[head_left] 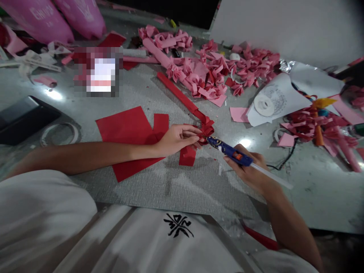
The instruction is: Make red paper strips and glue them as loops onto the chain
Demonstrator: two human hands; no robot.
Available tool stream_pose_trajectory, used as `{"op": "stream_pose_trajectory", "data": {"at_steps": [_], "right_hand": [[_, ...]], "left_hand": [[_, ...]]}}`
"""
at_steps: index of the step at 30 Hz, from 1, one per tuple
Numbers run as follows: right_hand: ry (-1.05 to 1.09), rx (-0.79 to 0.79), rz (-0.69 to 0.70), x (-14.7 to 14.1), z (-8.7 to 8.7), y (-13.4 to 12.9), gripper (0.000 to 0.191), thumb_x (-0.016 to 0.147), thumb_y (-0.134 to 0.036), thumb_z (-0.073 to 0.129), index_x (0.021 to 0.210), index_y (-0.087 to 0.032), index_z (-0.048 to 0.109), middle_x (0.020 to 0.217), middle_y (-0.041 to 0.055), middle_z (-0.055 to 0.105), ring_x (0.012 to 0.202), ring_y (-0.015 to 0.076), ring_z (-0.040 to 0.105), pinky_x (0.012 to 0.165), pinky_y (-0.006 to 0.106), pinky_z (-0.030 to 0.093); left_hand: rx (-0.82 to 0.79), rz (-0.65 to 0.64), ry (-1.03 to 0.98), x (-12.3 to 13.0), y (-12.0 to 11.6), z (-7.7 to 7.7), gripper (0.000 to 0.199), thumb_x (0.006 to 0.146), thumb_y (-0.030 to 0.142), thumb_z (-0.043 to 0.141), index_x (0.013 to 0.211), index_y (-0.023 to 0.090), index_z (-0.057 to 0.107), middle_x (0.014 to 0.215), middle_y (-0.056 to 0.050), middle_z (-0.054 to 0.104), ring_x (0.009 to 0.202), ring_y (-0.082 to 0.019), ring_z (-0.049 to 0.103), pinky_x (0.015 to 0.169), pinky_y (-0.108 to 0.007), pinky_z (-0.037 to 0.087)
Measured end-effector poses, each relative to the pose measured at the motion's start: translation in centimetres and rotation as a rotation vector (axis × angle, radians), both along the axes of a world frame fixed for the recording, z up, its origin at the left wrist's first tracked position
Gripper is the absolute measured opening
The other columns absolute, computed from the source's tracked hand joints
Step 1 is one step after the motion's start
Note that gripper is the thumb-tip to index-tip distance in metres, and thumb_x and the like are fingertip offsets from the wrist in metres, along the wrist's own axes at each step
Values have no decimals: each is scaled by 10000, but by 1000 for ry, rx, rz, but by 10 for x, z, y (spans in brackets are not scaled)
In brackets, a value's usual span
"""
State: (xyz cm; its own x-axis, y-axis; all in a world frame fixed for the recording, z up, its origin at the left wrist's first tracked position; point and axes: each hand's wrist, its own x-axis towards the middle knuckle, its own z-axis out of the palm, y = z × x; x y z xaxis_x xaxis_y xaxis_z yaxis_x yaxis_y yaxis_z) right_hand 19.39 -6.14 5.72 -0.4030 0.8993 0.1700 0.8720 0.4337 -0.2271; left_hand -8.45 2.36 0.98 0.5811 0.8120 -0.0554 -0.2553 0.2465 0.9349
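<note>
My left hand (180,138) pinches a looped red paper flower (208,129) near the middle of the table. From that flower a long rolled red paper stem (178,92) runs up and to the left. My right hand (248,168) is wrapped round a blue glue gun (229,150) with a clear glue stick out of its back end. Its nozzle points left, at the flower beside my left fingertips. A large red paper sheet (125,129) lies under my left forearm, with a smaller red piece (160,123) on its right and another (187,156) below my left hand.
Many pink paper flowers (199,72) are heaped along the back. White tape (264,105) rests on a white sheet at the right, near more flowers and a black cord (287,157). A dark device (28,117) lies at the left beside a clear ring (59,132).
</note>
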Motion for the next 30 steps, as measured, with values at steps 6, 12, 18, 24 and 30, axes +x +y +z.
{"op": "stream_pose_trajectory", "data": {"at_steps": [6,12,18,24,30], "right_hand": [[-13,14,-27,1,-2,1,254,1062,-465,486,960,-237,527,737,-26,586,509,124,507,581,286,391],[72,-19,-31,-2,4,-2,254,1044,-452,498,905,-242,532,685,-38,541,512,125,509,568,279,372],[133,117,-142,-5,12,-7,322,994,-478,544,783,-237,517,600,-19,509,493,139,471,510,304,314],[140,41,-113,-4,8,-5,313,1018,-492,525,844,-233,550,661,-10,561,523,141,509,531,292,357],[94,-59,-51,-5,2,-2,226,1046,-455,514,990,-240,555,754,-3,603,602,163,568,561,294,379]], "left_hand": [[-13,26,11,0,0,-1,444,874,383,826,1155,66,690,1055,-164,802,821,-221,808,770,-329,688],[-10,17,40,0,0,0,445,868,408,827,1128,70,701,985,-152,806,829,-229,811,770,-317,683],[-29,30,53,1,0,-2,464,861,400,829,1158,69,696,1037,-169,800,840,-238,810,748,-339,690],[-8,7,44,0,-1,0,442,866,391,825,1136,62,705,970,-150,805,828,-233,811,735,-321,692],[-23,-5,49,0,-1,0,501,840,426,849,1149,57,712,952,-153,806,819,-241,812,712,-308,690]]}}
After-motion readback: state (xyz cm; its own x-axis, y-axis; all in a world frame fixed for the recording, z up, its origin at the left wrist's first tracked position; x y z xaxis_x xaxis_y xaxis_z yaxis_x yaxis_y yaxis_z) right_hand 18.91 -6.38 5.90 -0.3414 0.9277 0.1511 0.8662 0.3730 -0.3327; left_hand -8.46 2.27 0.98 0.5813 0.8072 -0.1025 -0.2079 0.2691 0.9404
